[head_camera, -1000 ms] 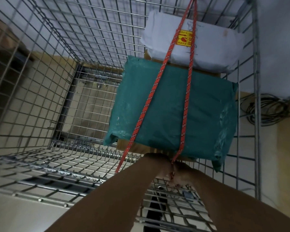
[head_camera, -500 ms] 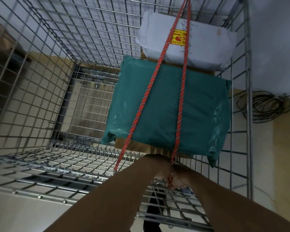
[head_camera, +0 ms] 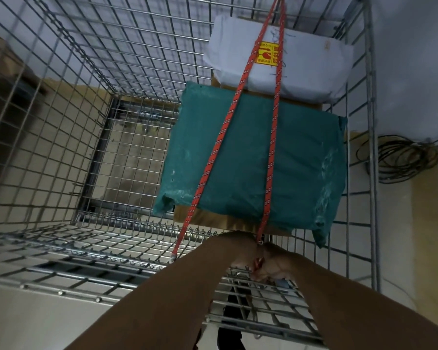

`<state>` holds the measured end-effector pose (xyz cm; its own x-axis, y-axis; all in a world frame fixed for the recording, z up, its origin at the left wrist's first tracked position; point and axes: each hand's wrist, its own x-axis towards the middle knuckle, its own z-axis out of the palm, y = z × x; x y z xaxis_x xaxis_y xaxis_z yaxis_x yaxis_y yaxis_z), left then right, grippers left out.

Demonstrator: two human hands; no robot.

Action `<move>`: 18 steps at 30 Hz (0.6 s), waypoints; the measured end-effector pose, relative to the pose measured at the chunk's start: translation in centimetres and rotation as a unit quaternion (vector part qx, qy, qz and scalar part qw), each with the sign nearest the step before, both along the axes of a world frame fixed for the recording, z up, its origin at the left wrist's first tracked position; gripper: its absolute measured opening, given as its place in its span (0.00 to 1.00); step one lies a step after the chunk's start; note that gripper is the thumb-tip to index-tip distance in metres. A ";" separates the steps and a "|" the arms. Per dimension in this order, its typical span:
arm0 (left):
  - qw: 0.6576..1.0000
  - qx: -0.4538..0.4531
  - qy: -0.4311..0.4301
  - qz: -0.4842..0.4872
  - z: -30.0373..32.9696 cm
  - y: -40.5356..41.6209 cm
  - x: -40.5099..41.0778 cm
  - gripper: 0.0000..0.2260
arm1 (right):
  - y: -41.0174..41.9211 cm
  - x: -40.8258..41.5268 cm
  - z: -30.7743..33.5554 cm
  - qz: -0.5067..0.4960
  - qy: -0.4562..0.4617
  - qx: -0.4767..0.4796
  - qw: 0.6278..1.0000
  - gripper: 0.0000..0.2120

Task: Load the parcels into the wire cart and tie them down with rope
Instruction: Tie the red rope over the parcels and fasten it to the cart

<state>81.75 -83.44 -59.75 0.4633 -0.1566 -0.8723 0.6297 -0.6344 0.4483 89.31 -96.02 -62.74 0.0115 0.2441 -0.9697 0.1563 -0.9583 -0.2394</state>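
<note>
Wire cart (head_camera: pixel 61 147): green parcel (head_camera: pixel 250 157) centre, white parcel (head_camera: pixel 301 66) upper right, rope (head_camera: pixel 271 157) across both. Left hand (head_camera: pixel 240 258), right hand (head_camera: pixel 273 269) pinch rope, lower centre. Risk: slack knot slips, parcels shift.

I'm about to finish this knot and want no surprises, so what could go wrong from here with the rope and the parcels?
1. Both hands work the red rope at the wire cart edge; the knot is hidden, so it may be loose.
2. The two strands lie toward the middle of the green parcel, leaving its sides free to shift.
3. The white parcel bears a fragile sticker under the rope; overtightening might crush it.
</note>
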 end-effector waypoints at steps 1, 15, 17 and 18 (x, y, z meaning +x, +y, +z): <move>1.000 -0.001 -0.008 0.017 -0.2 -0.1 -0.1 0.21 | 0.1 0.1 0.2 -0.004 0.000 -0.017 1.000 0.19; 0.998 0.005 -0.016 0.068 -1.4 0.0 -0.2 0.20 | 1.2 0.4 -0.3 0.119 -0.039 -0.020 0.992 0.10; 0.996 -0.012 -0.006 0.083 -1.5 0.0 -0.3 0.19 | 1.2 0.5 -0.5 0.115 0.001 -0.051 0.992 0.10; 0.996 -0.021 -0.003 0.090 -1.5 0.0 -0.3 0.19 | 1.1 0.4 -0.5 0.119 0.011 -0.065 0.991 0.11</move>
<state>81.48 -83.44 -61.26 0.4920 -0.1070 -0.8640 0.7287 -0.4924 0.4760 89.75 -94.89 -63.25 -0.0526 0.1110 -0.9924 0.3775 -0.9179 -0.1226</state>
